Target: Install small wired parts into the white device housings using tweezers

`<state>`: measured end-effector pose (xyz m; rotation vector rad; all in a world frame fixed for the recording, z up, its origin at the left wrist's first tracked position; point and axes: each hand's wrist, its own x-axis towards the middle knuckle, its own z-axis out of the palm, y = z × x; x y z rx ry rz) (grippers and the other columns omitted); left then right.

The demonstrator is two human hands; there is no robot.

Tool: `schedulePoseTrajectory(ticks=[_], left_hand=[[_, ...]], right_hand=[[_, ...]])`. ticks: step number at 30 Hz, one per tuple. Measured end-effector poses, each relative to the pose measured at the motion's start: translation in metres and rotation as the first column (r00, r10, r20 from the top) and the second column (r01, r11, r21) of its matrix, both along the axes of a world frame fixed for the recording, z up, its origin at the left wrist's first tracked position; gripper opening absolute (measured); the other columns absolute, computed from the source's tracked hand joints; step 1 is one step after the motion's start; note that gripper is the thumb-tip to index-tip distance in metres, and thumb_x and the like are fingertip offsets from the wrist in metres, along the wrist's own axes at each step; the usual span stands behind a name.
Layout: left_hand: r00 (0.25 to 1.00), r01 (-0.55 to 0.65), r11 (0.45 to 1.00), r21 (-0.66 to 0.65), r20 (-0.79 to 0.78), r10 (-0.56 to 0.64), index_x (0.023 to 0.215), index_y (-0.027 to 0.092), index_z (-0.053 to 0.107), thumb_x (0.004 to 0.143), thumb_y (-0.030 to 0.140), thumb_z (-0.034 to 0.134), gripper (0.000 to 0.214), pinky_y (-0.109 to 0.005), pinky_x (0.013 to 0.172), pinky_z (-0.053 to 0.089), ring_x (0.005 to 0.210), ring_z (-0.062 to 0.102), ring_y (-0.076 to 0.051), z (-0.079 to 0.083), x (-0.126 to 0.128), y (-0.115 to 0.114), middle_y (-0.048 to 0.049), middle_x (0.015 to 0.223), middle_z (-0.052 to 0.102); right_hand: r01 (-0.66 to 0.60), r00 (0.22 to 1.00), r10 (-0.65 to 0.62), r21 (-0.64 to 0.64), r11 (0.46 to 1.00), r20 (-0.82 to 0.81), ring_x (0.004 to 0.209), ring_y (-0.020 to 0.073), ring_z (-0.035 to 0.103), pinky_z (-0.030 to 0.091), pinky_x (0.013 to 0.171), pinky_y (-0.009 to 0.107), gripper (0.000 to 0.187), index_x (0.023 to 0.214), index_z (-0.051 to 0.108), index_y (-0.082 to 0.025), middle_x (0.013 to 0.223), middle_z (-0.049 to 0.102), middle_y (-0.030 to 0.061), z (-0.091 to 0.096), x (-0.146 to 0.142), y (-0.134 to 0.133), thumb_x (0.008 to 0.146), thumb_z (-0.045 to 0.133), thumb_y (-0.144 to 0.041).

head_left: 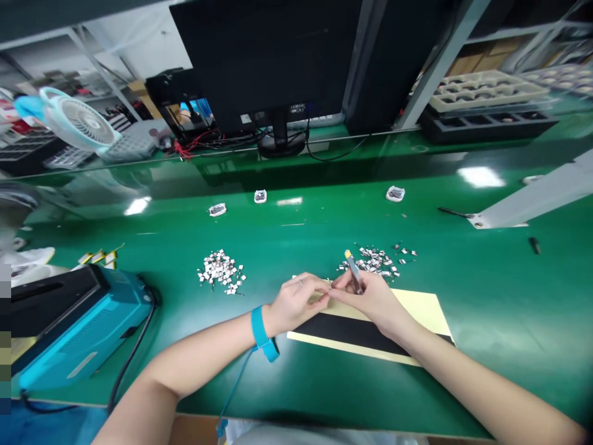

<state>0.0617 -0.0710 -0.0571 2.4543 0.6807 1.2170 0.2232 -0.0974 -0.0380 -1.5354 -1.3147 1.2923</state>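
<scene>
My left hand (299,301), with a teal wrist strap (260,327), has thumb and fingertips pinched together above a pale yellow sheet (417,309) with a black strip (343,329) along it. Whatever is between those fingers is too small to make out. My right hand (370,298) meets it fingertip to fingertip. It grips a slim grey tool with a yellow end (353,271), tilted upward; its lower tip is hidden by the fingers. Just beyond the right hand lies a loose heap of small white and dark parts (377,261). Another heap of small white parts (220,272) sits to the left.
A teal and black machine (88,334) with a cable stands at left, near several yellow-edged pieces (99,256). Small white-framed parts (260,196) lie farther back. A monitor (278,62) and a fan (78,120) stand behind. A grey metal arm (532,191) reaches in from the right.
</scene>
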Motion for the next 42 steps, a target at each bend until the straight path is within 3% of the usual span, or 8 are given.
schedulePoseTrajectory(ticks=[8, 13, 17, 20, 25, 29, 37, 42], left_hand=[[0.957, -0.221, 0.975, -0.04, -0.203, 0.208, 0.093, 0.018, 0.054, 0.078, 0.022, 0.054, 0.016, -0.031, 0.082, 0.048, 0.09, 0.058, -0.016, 0.037, -0.021, 0.047, -0.0042, 0.091, 0.063], [0.742, -0.657, 0.736, -0.164, -0.314, 0.592, 0.109, 0.01, 0.046, 0.076, 0.02, 0.058, 0.036, -0.037, 0.084, 0.046, 0.097, 0.054, -0.02, 0.054, -0.048, 0.147, -0.0113, 0.105, 0.056], [0.531, -0.844, 0.5, -0.194, -0.437, 0.726, 0.111, 0.014, 0.048, 0.084, 0.031, 0.049, 0.032, -0.041, 0.082, 0.046, 0.098, 0.053, -0.019, 0.033, -0.054, 0.192, -0.0083, 0.112, 0.051], [0.477, -0.876, 0.442, -0.192, -0.478, 0.738, 0.111, 0.014, 0.048, 0.084, 0.031, 0.049, 0.032, -0.04, 0.081, 0.047, 0.097, 0.053, -0.019, 0.02, -0.056, 0.198, -0.0083, 0.111, 0.051], [0.563, -0.821, 0.517, -0.243, -0.497, 0.66, 0.11, 0.014, 0.048, 0.084, 0.031, 0.049, 0.031, -0.039, 0.08, 0.047, 0.095, 0.054, -0.018, 0.03, -0.064, 0.2, -0.0079, 0.11, 0.052], [0.698, -0.713, 0.617, -0.334, -0.431, 0.572, 0.112, 0.013, 0.047, 0.084, 0.029, 0.05, 0.032, -0.039, 0.08, 0.048, 0.094, 0.055, -0.018, 0.046, -0.053, 0.183, -0.0082, 0.108, 0.053], [0.993, 0.033, 0.892, -0.452, -0.084, -0.08, 0.125, 0.022, 0.033, 0.065, 0.009, 0.06, 0.068, -0.026, 0.091, 0.047, 0.098, 0.059, -0.015, 0.073, 0.004, 0.035, -0.0034, 0.11, 0.06], [0.984, 0.085, 0.906, -0.414, -0.11, -0.143, 0.119, 0.022, 0.041, 0.062, 0.008, 0.062, 0.063, -0.026, 0.084, 0.051, 0.096, 0.06, -0.017, 0.091, 0.008, -0.005, -0.0031, 0.105, 0.063]], right_hand=[[0.103, 0.932, -0.156, 0.175, 0.979, 0.328, 0.044, 0.0085, 0.032, 0.022, 0.045, 0.024, 0.023, 0.057, 0.055, -0.019, 0.048, 0.043, -0.0038, 0.012, 0.041, 0.015, 0.054, 0.07, -0.036], [0.304, 0.901, -0.381, 0.326, 0.895, 0.207, 0.046, 0.01, 0.034, 0.024, 0.046, 0.024, 0.027, 0.061, 0.05, -0.02, 0.05, 0.04, -0.0038, 0.027, 0.06, 0.015, 0.068, 0.059, -0.045], [0.271, 0.94, -0.207, 0.223, 0.937, -0.272, 0.049, 0.0105, 0.039, 0.031, 0.048, 0.025, 0.041, 0.045, 0.038, -0.019, 0.053, 0.045, -0.0005, 0.036, 0.055, 0.008, 0.075, 0.05, -0.044], [0.162, 0.94, -0.09, 0.201, 0.966, -0.328, 0.069, 0.016, 0.052, 0.039, 0.066, 0.028, 0.044, 0.04, 0.036, -0.019, 0.067, 0.06, 0.0061, 0.04, 0.053, 0.006, 0.077, 0.045, -0.043], [0.058, 0.925, -0.008, 0.119, 0.991, -0.379, 0.045, 0.0126, 0.039, 0.033, 0.048, 0.027, 0.046, 0.043, 0.032, -0.02, 0.043, 0.048, 0.002, 0.041, 0.056, 0.004, 0.08, 0.037, -0.046], [-0.003, 0.871, 0.076, 0.15, 0.989, -0.485, 0.052, 0.0111, 0.048, 0.042, 0.048, 0.026, 0.047, 0.051, 0.043, -0.017, 0.065, 0.055, 0.0036, 0.045, 0.058, 0.002, 0.08, 0.039, -0.054], [0.126, 0.971, 0.013, 0.558, 0.82, -0.239, 0.076, 0.0133, 0.062, 0.054, 0.067, 0.026, 0.015, 0.077, 0.058, -0.024, 0.083, 0.063, 0.0006, 0.062, 0.058, -0.022, 0.07, 0.065, -0.013], [-0.168, 0.98, 0.197, 0.667, 0.726, 0.033, 0.085, 0.0157, 0.063, 0.054, 0.076, 0.029, 0.031, 0.087, 0.062, -0.025, 0.091, 0.067, 0.0005, 0.073, 0.054, -0.035, 0.067, 0.064, -0.002]])
